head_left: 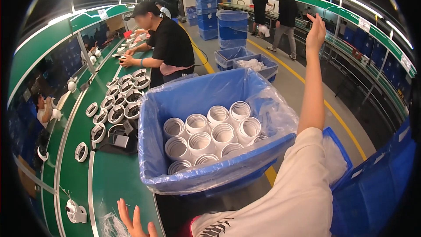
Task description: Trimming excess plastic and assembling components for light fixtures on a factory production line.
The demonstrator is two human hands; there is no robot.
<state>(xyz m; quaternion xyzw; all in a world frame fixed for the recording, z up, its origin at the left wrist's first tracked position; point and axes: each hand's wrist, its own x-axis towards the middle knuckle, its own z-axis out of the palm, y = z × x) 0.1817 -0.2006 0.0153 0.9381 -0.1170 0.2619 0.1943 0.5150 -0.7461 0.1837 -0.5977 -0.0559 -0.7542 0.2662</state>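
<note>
My right hand (315,34) is raised high on the right with its fingers stretched upward and nothing in it. Low in the view, my left hand (134,223) shows spread, empty fingers at the near edge of the green bench (118,175). A bundle of thin white strands (113,226) lies beside it. In front of me stands a blue bin (197,88) lined with clear plastic. Several white threaded cylindrical housings (199,141) stand in it, openings up. Neither hand touches them.
Several white rings with dark insides (116,113) and a black tray (115,144) lie on the bench. A white device (76,211) stands near left. A co-worker in black (173,44) works at the bench. Blue bins (232,26) stack behind; two people (286,13) stand farther off.
</note>
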